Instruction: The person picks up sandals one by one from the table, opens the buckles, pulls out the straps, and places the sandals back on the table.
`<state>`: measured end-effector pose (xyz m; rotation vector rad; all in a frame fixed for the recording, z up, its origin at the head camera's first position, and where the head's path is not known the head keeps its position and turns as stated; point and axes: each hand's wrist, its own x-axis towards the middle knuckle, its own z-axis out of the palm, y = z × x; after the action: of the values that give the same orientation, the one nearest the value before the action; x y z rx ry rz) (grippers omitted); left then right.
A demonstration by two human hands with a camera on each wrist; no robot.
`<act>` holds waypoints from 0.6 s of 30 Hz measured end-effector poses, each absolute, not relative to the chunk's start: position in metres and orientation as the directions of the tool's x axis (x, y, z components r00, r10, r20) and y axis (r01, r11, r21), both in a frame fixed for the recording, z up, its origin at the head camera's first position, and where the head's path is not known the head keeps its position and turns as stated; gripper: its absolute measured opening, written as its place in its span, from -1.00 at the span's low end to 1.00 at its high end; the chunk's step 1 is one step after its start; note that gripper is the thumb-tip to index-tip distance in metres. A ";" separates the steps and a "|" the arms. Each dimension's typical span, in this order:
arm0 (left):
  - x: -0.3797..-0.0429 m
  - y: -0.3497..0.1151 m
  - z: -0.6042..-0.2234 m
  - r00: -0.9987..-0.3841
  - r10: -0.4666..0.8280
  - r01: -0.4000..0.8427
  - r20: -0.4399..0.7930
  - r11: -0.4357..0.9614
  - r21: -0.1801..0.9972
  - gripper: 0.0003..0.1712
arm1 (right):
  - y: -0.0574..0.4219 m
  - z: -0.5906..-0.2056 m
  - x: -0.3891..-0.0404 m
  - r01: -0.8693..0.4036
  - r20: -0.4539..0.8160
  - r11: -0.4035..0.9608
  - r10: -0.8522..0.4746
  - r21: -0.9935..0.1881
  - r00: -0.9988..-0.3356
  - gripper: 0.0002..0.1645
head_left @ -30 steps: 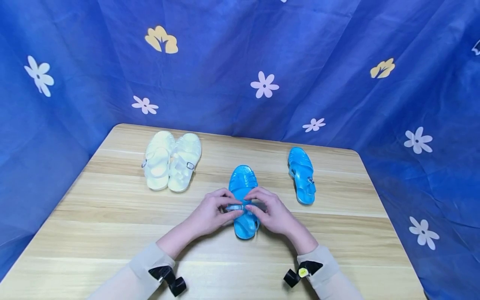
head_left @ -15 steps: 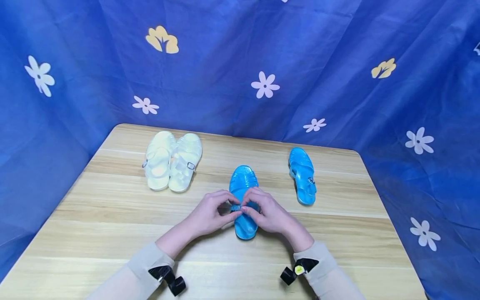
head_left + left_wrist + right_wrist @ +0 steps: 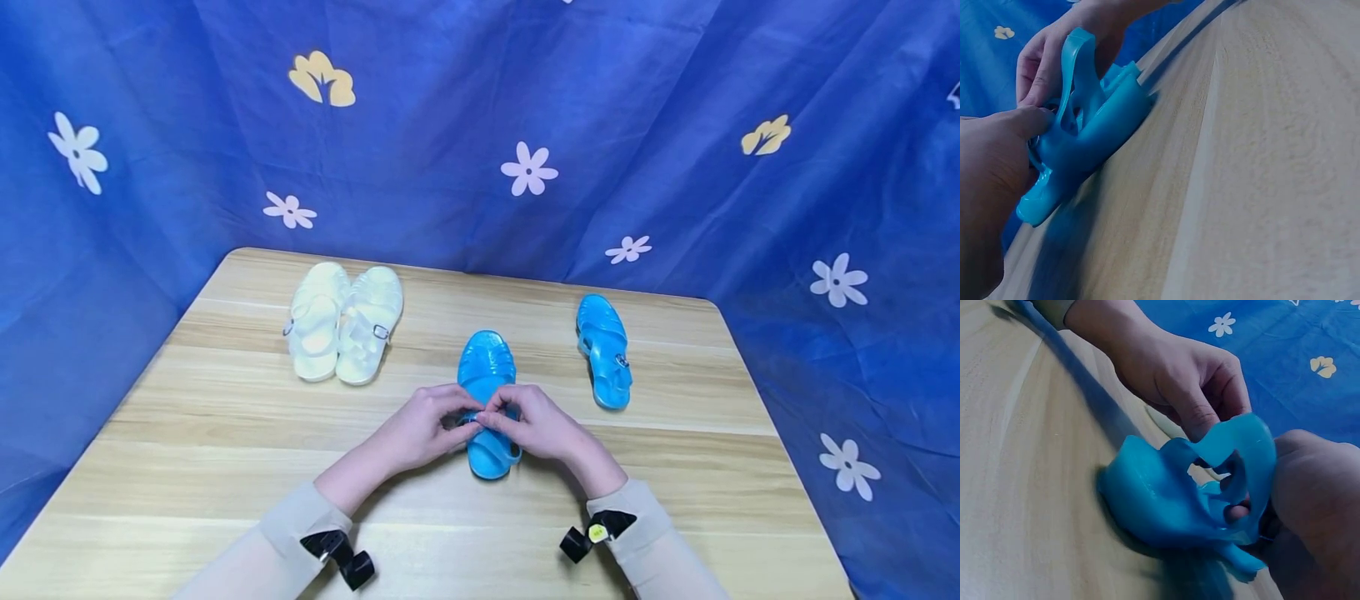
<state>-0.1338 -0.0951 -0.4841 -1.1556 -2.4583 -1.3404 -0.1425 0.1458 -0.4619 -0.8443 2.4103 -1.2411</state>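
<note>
A glossy blue jelly sandal [image 3: 487,357] lies toe-away at mid-table, between both hands. From its left side my left hand [image 3: 422,427] pinches the ankle strap beside a small metal buckle [image 3: 470,418]. My right hand [image 3: 542,427] reaches in from the right, thumb and forefinger pinching the strap, with its fingertips right against the left ones. In the left wrist view the sandal's heel loop [image 3: 1079,62] rises in front of the fingers. The right wrist view has the blue heel [image 3: 1154,494] near the camera, and the strap's fastening is mostly hidden behind the fingers.
A matching blue sandal [image 3: 602,354] with a buckle lies to the right. At the back left, two whitish clear sandals [image 3: 372,296] sit side by side. The wooden table [image 3: 225,500] ends at a blue flowered curtain [image 3: 450,100].
My right hand has shifted slightly left, bringing its fingertips up to those of the left hand. The buckle, plainly visible before, is now largely covered. The sandal stays in place.
</note>
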 end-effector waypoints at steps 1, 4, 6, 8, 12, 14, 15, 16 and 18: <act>-0.134 -0.095 -0.484 -0.705 0.566 0.666 0.428 0.321 0.673 -0.79 | 0.146 -0.461 -0.143 -0.367 -0.006 0.463 -0.627 -0.807 -0.779 -0.85; -0.133 -0.097 -0.484 -0.708 0.564 0.664 0.425 0.326 0.673 -0.78 | 0.147 -0.459 -0.144 -0.392 -0.010 0.472 -0.648 -0.790 -0.761 -0.86; -0.133 -0.098 -0.484 -0.705 0.565 0.667 0.428 0.326 0.670 -0.78 | 0.148 -0.460 -0.144 -0.404 0.004 0.453 -0.662 -0.795 -0.750 -0.87; -0.133 -0.099 -0.483 -0.701 0.571 0.670 0.428 0.320 0.670 -0.78 | 0.149 -0.462 -0.144 -0.397 0.024 0.412 -0.669 -0.820 -0.743 -0.87; -0.134 -0.099 -0.482 -0.675 0.591 0.688 0.441 0.290 0.665 -0.78 | 0.152 -0.473 -0.145 -0.376 0.078 0.317 -0.667 -0.871 -0.741 -0.88; -0.134 -0.097 -0.483 -0.663 0.599 0.697 0.449 0.275 0.663 -0.79 | 0.154 -0.479 -0.146 -0.374 0.106 0.276 -0.664 -0.886 -0.740 -0.87; -0.134 -0.097 -0.483 -0.661 0.600 0.699 0.452 0.271 0.662 -0.79 | 0.154 -0.481 -0.146 -0.377 0.121 0.258 -0.663 -0.890 -0.739 -0.87; -0.134 -0.096 -0.483 -0.658 0.600 0.700 0.454 0.267 0.662 -0.79 | 0.155 -0.483 -0.146 -0.377 0.133 0.240 -0.663 -0.894 -0.737 -0.87; -0.134 -0.095 -0.483 -0.658 0.600 0.698 0.455 0.261 0.667 -0.79 | 0.155 -0.487 -0.147 -0.376 0.157 0.200 -0.664 -0.905 -0.731 -0.86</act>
<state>-0.1337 -0.0953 -0.4834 -1.2447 -2.4051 -1.3637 -0.1468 0.1554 -0.4868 -0.9871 2.2101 -1.5434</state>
